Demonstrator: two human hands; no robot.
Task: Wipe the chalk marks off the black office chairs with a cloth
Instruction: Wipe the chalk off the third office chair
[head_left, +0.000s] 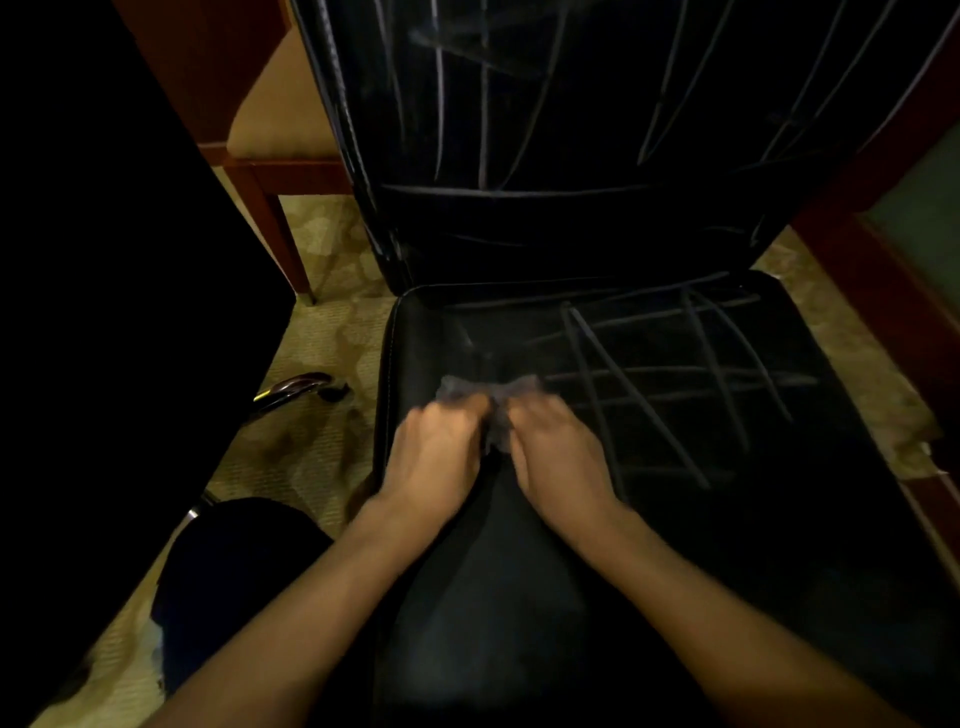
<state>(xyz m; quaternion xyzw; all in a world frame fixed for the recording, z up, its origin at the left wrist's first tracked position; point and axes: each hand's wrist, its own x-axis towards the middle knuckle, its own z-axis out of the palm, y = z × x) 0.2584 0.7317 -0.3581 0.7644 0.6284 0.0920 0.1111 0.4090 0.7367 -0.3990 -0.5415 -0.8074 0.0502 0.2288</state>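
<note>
A black leather office chair (779, 545) fills the head view, its seat and backrest (571, 130) crossed by pale chalk lines (675, 374). A small grey cloth (496, 397) lies bunched on the left middle of the seat. My left hand (436, 452) and my right hand (556, 452) sit side by side on it, fingers curled round the cloth, each gripping one side. Most of the cloth is hidden under my fingers. The seat left of the cloth looks smeared and mostly free of lines.
A second black chair (104, 260) stands close on the left, its chrome base leg (291, 389) on the patterned carpet (311, 457). A wooden chair with a tan cushion (275, 114) stands behind it. Dark wooden furniture (883, 260) borders the right.
</note>
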